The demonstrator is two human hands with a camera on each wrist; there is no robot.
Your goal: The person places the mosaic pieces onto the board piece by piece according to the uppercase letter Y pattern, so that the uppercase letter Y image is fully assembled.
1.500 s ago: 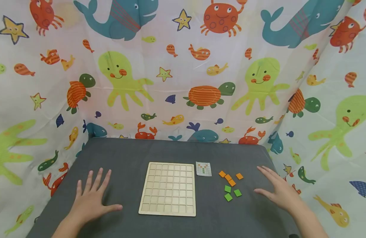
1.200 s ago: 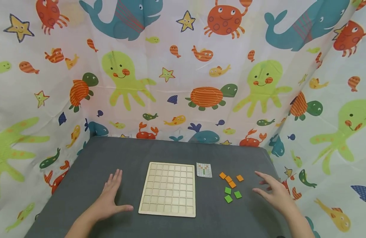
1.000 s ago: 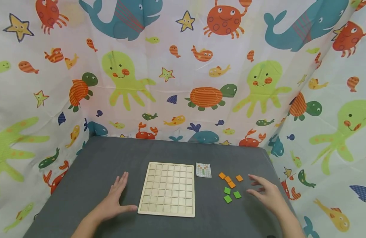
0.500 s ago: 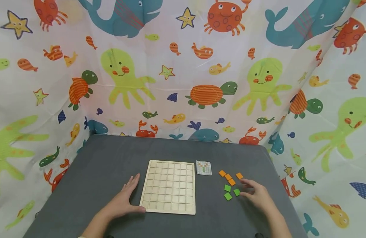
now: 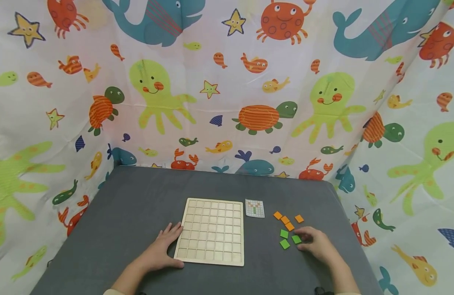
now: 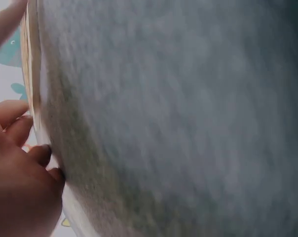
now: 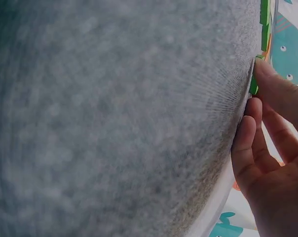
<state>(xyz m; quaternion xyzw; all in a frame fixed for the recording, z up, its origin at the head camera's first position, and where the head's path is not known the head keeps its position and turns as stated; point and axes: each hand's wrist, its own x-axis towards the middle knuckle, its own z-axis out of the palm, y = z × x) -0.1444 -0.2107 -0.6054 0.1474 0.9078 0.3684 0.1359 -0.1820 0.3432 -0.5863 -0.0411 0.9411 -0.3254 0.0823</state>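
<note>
A square wooden grid board (image 5: 213,231) lies on the dark grey table. At its left edge rests my left hand (image 5: 158,250), fingers extended along the side and thumb by the near left corner. In the left wrist view, the fingers of the left hand (image 6: 20,168) are by the tabletop. To the right of the board, several orange tiles (image 5: 285,220) and a few green tiles (image 5: 284,244) lie loose. My right hand (image 5: 317,245) pinches the rightmost green tile (image 5: 296,239) between thumb and index finger; the right wrist view shows this green tile (image 7: 254,86) at the thumb tip.
A small printed grid card (image 5: 254,208) with a coloured pattern lies just right of the board's far corner. A curtain (image 5: 219,94) with sea animals surrounds the table (image 5: 149,188) at the back and sides.
My left hand has moved right from the open table to the board's left edge, its fingers drawing closer together. My right hand has moved left and down onto a green tile.
</note>
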